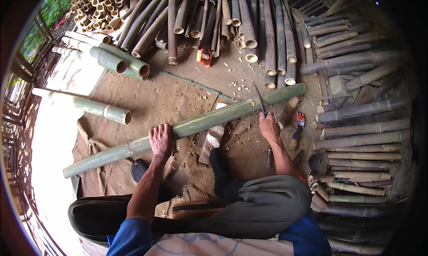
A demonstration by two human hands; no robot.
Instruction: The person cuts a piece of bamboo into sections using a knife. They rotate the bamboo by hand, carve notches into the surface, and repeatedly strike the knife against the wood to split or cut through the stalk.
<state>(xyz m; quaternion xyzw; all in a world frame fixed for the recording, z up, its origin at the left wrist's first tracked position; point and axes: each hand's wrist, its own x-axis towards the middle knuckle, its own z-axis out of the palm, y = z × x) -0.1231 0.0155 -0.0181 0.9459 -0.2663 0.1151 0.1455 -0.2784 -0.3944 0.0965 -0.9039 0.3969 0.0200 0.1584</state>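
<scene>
Bamboo pole (200, 124) over a block (209, 147), 1 piece (100, 108) behind its left half, bamboo stack (365, 129) right

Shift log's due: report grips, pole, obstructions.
Left grip on green bamboo pole. Right grip holding bladed tool, blade across pole. Wood block beneath pole; nothing visibly blocking blade.

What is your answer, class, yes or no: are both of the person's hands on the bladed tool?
No, only the right hand grips the bladed tool, while the left hand rests on the green bamboo pole.
</scene>
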